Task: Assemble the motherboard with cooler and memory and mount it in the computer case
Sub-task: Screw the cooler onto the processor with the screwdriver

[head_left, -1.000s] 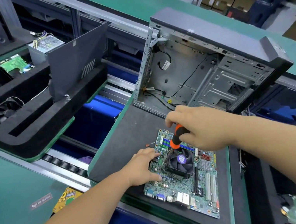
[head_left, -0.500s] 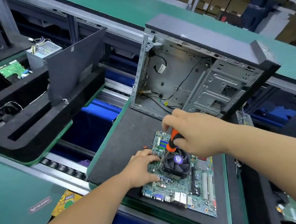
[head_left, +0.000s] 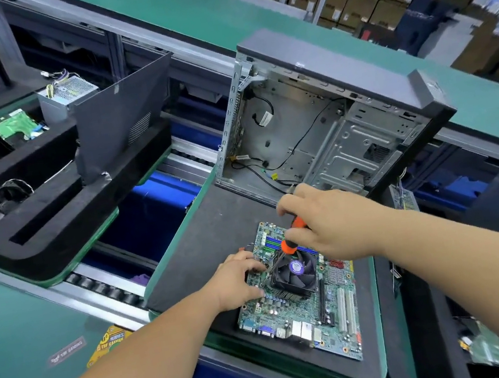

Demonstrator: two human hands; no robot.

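Right hand (head_left: 329, 225) grips screwdriver (head_left: 289, 241) over cooler (head_left: 294, 273) | left hand (head_left: 237, 282) fingers curled, pressing motherboard (head_left: 298, 321)

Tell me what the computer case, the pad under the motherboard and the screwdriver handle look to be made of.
Computer case: bare sheet metal inside, dull grey with stamped ribs and punched holes; its outer panels look dark and matte, painted metal or plastic. Pad: dark, non-reflective, probably foam or rubber mat. Screwdriver handle, gripped by the right hand: glossy orange with black, likely moulded plastic or rubber.
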